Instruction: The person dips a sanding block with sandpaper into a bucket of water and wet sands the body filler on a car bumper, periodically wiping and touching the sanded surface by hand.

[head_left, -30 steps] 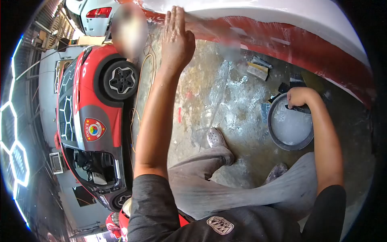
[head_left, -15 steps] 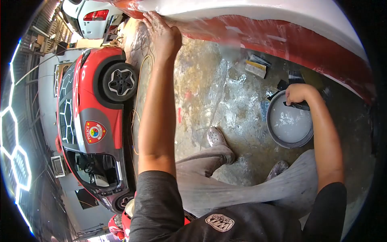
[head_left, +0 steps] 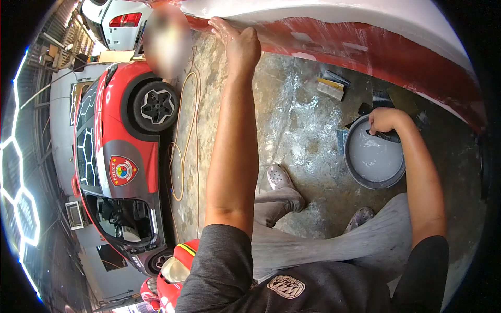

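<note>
My left hand (head_left: pixel 239 46) is stretched out at the lower edge of a wet red-and-white car body panel (head_left: pixel 334 39). Its fingers are extended and hold nothing; whether the palm presses on the panel is hard to see. Over the rim of a round basin (head_left: pixel 348 161) of cloudy greyish water, my right hand (head_left: pixel 384 120) is closed on a dark sheet of sandpaper (head_left: pixel 389 136). Part of that sheet hangs inside the basin, and the fingers hide the rest.
Sanding blocks (head_left: pixel 331 88) and dark sheets (head_left: pixel 382 99) lie on the wet concrete floor by the basin. A red and grey police car (head_left: pixel 125 156) stands at left, with a hose (head_left: pixel 183 156) beside it. A white vehicle (head_left: pixel 117 31) is behind.
My left hand has moved to the right along the panel's edge, its arm shifting too. My right hand stays at the basin with the sandpaper, almost unmoved.
</note>
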`<action>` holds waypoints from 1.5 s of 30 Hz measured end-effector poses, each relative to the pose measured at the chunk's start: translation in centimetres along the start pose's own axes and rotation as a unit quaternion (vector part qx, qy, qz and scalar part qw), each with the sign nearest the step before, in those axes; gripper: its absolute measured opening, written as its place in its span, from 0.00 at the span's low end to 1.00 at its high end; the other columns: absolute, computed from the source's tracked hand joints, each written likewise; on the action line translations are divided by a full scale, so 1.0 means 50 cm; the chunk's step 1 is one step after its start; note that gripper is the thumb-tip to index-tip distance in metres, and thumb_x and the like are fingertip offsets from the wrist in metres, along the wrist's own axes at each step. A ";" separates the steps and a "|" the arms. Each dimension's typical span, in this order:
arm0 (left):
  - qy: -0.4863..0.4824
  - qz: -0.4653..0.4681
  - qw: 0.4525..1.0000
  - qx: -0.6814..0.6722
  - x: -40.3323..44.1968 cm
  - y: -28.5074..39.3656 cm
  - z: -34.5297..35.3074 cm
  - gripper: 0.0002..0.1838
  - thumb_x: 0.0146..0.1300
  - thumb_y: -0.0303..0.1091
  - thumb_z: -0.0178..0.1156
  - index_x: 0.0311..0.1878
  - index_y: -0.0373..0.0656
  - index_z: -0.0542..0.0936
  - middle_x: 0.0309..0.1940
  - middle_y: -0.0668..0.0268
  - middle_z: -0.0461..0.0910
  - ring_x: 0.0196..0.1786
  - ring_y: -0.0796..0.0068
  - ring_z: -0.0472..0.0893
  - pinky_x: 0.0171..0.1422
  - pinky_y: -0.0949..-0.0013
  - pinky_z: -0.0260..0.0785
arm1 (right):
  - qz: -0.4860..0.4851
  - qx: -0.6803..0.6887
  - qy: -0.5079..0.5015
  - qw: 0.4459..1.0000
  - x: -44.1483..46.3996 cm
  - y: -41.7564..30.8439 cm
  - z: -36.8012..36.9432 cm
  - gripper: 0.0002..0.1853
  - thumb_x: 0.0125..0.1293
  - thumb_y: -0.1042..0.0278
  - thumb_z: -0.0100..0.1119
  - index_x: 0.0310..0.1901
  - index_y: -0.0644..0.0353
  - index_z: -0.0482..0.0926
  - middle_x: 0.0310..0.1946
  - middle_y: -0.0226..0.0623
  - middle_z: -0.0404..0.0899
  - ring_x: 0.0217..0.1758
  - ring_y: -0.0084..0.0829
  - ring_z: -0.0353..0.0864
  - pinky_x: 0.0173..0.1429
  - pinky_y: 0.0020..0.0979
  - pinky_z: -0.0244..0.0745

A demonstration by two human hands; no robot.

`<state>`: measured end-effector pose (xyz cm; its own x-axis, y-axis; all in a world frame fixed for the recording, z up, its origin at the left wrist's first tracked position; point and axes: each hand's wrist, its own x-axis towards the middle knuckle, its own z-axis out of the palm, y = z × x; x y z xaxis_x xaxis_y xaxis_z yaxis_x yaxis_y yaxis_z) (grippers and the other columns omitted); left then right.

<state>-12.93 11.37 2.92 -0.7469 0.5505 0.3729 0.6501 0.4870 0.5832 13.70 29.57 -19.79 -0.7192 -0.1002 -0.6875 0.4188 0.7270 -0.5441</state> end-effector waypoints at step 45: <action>0.066 -0.087 0.994 -0.017 0.114 -0.114 0.006 0.56 0.55 0.22 0.52 0.84 0.29 0.32 0.84 0.43 0.49 0.85 0.52 0.54 0.86 0.64 0.44 | -0.023 0.012 0.035 0.999 -0.022 -0.002 0.002 0.24 0.58 0.58 0.75 0.54 0.64 0.88 0.52 0.52 0.88 0.54 0.49 0.88 0.59 0.45 0.79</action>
<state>-20.83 11.92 1.52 -0.8613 0.3649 0.3536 0.5053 0.5423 0.6712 14.50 29.54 -19.06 -0.7745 -0.0846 -0.6269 0.3971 0.7065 -0.5858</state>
